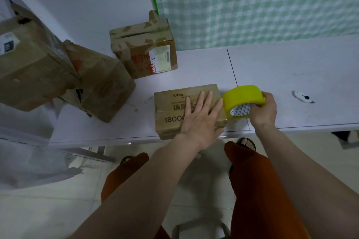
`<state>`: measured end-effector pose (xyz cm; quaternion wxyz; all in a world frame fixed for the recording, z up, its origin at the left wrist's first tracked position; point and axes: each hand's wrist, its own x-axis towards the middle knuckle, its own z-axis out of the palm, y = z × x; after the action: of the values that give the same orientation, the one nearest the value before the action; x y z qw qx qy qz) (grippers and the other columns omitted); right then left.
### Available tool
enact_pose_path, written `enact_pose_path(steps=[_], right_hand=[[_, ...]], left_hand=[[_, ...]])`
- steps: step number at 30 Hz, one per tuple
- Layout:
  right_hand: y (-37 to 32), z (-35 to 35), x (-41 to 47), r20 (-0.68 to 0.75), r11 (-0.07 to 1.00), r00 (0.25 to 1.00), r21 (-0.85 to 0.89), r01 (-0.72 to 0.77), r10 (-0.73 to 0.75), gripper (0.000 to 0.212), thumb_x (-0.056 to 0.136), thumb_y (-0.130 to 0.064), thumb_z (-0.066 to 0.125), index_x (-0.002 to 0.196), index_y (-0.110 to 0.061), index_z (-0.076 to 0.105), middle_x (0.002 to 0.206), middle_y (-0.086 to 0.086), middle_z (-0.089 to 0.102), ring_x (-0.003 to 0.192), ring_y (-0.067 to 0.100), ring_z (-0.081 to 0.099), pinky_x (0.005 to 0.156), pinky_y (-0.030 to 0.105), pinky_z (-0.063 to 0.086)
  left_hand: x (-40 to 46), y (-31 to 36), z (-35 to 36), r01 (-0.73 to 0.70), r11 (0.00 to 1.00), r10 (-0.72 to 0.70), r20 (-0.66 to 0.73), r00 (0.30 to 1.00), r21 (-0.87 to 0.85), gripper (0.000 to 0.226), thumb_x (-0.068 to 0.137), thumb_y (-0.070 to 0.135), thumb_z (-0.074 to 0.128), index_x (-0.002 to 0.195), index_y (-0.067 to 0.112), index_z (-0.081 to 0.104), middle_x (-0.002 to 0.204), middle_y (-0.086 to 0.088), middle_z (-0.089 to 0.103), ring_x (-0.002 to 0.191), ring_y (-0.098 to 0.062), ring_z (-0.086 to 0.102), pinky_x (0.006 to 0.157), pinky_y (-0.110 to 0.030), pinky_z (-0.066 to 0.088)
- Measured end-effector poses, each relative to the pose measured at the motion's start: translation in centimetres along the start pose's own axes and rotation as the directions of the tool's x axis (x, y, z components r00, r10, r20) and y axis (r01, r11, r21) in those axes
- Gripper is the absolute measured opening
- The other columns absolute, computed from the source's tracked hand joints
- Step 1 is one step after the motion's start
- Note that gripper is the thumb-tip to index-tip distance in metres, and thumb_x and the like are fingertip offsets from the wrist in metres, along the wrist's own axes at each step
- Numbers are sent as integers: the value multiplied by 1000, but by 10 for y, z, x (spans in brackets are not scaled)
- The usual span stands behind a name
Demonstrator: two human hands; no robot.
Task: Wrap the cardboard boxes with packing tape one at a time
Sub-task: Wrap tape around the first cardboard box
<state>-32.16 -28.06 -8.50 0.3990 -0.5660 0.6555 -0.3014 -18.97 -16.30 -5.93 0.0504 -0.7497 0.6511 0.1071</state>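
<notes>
A small flat cardboard box (171, 110) with printed characters lies at the front edge of the white table (291, 75). My left hand (200, 120) presses flat on its top with straight fingers. My right hand (264, 111) grips a yellow roll of packing tape (241, 98) just off the box's right side, the roll touching or nearly touching the box's right edge. Clear tape shines along the box's right corner.
Three more cardboard boxes stand on the left: a large one (29, 64), a tilted one (103, 83) leaning against it, and a taped one with a label (145, 48) against the wall. A small white cutter (302, 97) lies at the right. My legs stand below the table edge.
</notes>
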Motion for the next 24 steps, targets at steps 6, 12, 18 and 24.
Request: enact_pose_path(steps=[6, 12, 18, 24], right_hand=[[1, 9, -5, 143, 805, 923, 453, -382, 358, 8, 83, -3, 67, 82, -4, 60, 95, 14, 62, 94, 30, 63, 79, 41, 53], [6, 29, -22, 510, 372, 779, 687, -624, 366, 32, 93, -26, 58, 121, -15, 52, 117, 11, 61, 99, 23, 61, 88, 37, 50], [2, 42, -39, 638, 322, 722, 647, -691, 267, 49, 95, -36, 52, 136, -10, 43, 127, 20, 59, 115, 34, 58, 97, 44, 47], [-25, 33, -42, 689, 468, 691, 546, -694, 220, 37, 93, -37, 52, 121, -12, 50, 66, 8, 66, 73, 27, 61, 67, 38, 50]], left_hand=[[-13, -48, -7, 374, 925, -373, 29, 927, -62, 128, 61, 92, 44, 151, 25, -19, 157, -11, -28, 143, -36, -26, 113, -63, -6], [-19, -58, 2, 432, 897, -431, 37, 902, -89, 122, 58, 98, 34, 149, 37, -20, 158, -8, -27, 144, -39, -22, 112, -67, 5], [-22, -65, 6, 458, 879, -464, -20, 885, -131, 130, 55, 98, 32, 152, 24, -15, 160, -3, -20, 146, -33, -18, 114, -62, 10], [-28, -76, 1, 465, 820, -510, -59, 858, -333, 131, 56, 93, 47, 153, 25, -8, 162, 5, -10, 148, -28, -9, 115, -62, 11]])
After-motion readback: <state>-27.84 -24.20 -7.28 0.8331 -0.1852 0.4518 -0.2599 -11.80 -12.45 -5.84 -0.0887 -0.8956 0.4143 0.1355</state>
